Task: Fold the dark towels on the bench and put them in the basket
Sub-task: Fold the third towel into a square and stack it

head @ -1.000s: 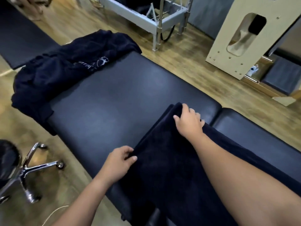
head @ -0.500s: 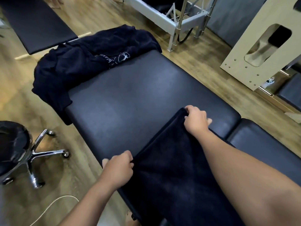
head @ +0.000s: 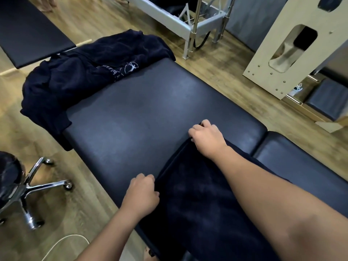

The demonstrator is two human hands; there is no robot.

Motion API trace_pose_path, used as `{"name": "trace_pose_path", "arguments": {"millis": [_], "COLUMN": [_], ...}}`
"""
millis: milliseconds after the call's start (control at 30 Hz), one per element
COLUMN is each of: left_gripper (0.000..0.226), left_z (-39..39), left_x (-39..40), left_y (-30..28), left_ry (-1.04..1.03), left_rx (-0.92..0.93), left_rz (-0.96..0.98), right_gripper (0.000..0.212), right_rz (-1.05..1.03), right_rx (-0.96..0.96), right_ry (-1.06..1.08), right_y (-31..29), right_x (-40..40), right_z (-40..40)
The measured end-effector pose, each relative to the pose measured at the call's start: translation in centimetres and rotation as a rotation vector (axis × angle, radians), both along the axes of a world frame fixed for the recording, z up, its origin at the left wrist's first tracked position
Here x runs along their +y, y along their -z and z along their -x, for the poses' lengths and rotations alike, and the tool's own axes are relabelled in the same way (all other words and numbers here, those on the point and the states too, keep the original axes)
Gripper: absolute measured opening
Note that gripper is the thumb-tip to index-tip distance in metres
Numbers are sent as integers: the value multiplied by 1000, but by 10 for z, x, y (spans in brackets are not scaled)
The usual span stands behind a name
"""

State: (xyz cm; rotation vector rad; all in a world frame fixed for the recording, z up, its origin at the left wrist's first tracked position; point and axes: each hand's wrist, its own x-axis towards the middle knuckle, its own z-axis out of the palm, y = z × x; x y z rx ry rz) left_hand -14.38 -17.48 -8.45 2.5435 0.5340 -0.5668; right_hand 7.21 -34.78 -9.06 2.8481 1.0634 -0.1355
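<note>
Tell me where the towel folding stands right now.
Done: nothing that shows; no basket or folded stack is in view. In hand: the left hand and right hand each grip a corner along one edge of a dark towel lying flat on the bench. Left: finishing this towel, then the crumpled heap at the bench's far end, then getting everything into the basket.

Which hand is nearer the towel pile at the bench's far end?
Left, narrowly. The left hand grips the near corner of the towel being folded, on the pile's side. The right hand grips the far corner, further right.
</note>
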Motion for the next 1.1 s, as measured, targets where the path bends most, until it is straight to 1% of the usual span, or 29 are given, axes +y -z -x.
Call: {"name": "trace_pose_path", "arguments": {"millis": [33, 67, 133, 167, 200, 267, 367, 467, 567, 700, 800, 900, 1033, 1100], "left_gripper": [19, 19, 24, 27, 31, 32, 27, 23, 31, 39, 36, 38, 59, 63], "left_z": [-1, -2, -3, -3, -4, -6, -7, -7, -4, 3, 11, 24, 46, 61], "left_x": [3, 5, 12, 14, 15, 15, 10, 6, -3, -31, -67, -121, -203, -247], "left_y": [-1, -3, -4, -5, -6, -9, -17, -27, -41, -68, -87, -101, -105, -102], "left_ry": [-11, -31, -105, -131, -136, -94, 32, 117, 196, 285, 320, 394, 536, 572], "left_rx": [0, 2, 21, 33, 38, 39, 31, 16, 0, -24, -32, -49, -48, -30], "left_rz": [23, 50, 171, 242, 302, 394, 443, 473, 542, 617, 640, 640, 630, 621], "right_gripper": [8, 13, 37, 45, 48, 40, 24, 24, 30, 28, 28, 33, 32, 31], "right_rz": [15, 20, 27, 34, 45, 49, 21, -1, -35, -79, -178, -240, -292, -307], "right_rx": [-22, 12, 189, 246, 263, 231, 153, 131, 87, 50, 49, 57, 14, -13], "right_ry": [14, 25, 52, 59, 64, 85, 108, 94, 106, 136, 165, 192, 247, 290], "right_y": [-2, -4, -10, -14, -16, -18, -26, -36, -48, -67, -78, -86, -87, -84], "right_x": [2, 2, 0, -2, -4, -6, -4, -12, -30, -61, -98, -150, -233, -280], "right_z": [1, 2, 0, 0, -1, 0, 1, 2, 6, 10, 19, 37, 73, 95]}}
